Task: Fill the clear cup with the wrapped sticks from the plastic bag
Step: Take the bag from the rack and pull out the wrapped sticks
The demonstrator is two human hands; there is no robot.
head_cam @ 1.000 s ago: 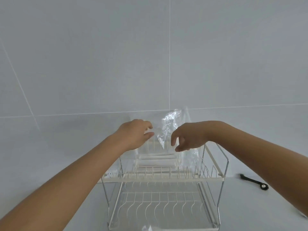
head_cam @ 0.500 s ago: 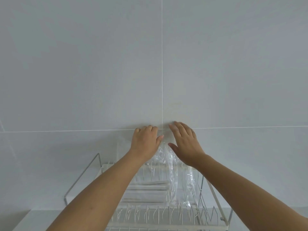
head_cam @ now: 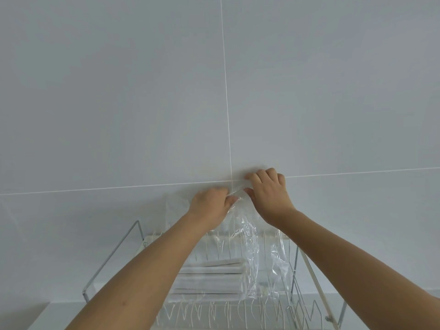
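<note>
A clear plastic bag [head_cam: 247, 236] stands on the top tier of a wire dish rack, its mouth held up against the wall. My left hand [head_cam: 210, 207] pinches the left side of the bag's top edge. My right hand [head_cam: 269, 190] pinches the right side, a little higher. A stack of white paper-wrapped sticks [head_cam: 212, 279] lies flat in the bottom of the bag. No clear cup is in view.
The white and chrome wire dish rack [head_cam: 112, 260] fills the lower middle, with its handles rising on both sides. A grey tiled wall [head_cam: 142, 103] stands right behind it. A strip of grey counter [head_cam: 42, 315] shows at the lower left.
The view tilted up, so the rack's lower tier and the black object on the counter left the frame. Both hands rose to the bag's top edge and closed on it.
</note>
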